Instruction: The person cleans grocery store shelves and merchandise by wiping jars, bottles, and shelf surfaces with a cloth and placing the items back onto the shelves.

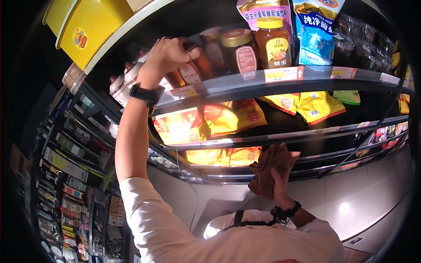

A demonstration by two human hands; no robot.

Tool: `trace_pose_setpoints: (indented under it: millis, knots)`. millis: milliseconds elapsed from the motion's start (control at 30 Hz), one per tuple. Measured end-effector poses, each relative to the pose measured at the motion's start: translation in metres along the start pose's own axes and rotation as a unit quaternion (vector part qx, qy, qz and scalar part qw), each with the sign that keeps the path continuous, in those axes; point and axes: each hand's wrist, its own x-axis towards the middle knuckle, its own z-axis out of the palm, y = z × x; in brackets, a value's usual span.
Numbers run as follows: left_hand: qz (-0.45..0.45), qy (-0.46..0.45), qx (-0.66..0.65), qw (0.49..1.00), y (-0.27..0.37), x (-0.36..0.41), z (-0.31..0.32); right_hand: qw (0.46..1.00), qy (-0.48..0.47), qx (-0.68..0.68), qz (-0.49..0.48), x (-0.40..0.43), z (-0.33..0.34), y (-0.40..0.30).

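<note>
My left hand (172, 52) reaches up to the top shelf, its fingers and thumb closed around the dark lid of an amber honey jar (203, 67). That jar looks tilted and is partly hidden by the hand. Right beside it is another honey jar with a white label (190, 74). Lower down, my right hand (280, 184) grips a bunched brown cloth (271, 169), held out in front of the lower shelves. To the right of the left hand stand a dark jar with a gold lid (238, 52) and a yellow-capped honey jar (273, 42).
Glucose powder bags (317, 36) and clear plastic tubs (345, 46) line the top shelf rightward. White ceramic jars (120, 87) stand at its left end. Yellow bags (233, 116) fill lower shelves behind a price rail (227, 88). A thin cable (189, 184) hangs to the floor.
</note>
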Motion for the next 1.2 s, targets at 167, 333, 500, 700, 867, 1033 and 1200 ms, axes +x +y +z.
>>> trace_pose_setpoints:
  millis: [167, 333, 500, 700, 867, 1033, 1200]
  knots:
    - [-0.001, -0.003, -0.010, 1.000, 0.000, 0.000, -0.002, 0.999, 0.026, 0.019, 0.015, 0.003, -0.011, 0.010]
    - [-0.038, -0.036, -0.045, 0.998, -0.002, 0.002, -0.004, 1.000, 0.021, 0.008, 0.021, 0.003, -0.013, 0.008]
    - [-0.098, -0.094, -0.076, 0.988, 0.003, 0.007, -0.008, 0.999, 0.042, -0.009, 0.011, 0.002, -0.008, -0.004]
    - [-0.016, -0.036, -0.032, 0.999, -0.003, 0.043, -0.016, 0.997, 0.010, 0.011, 0.079, 0.001, -0.021, -0.001]
    - [-0.007, -0.124, 0.009, 0.992, 0.015, 0.088, 0.008, 0.997, 0.036, 0.013, 0.070, -0.003, -0.019, -0.003]
    - [0.003, -0.230, 0.067, 0.971, 0.009, 0.116, 0.052, 0.995, 0.039, -0.050, 0.071, -0.004, -0.030, -0.003]
    - [-0.024, -0.234, 0.071, 0.969, 0.004, 0.131, 0.065, 0.998, 0.053, -0.026, 0.037, -0.005, -0.035, -0.001]
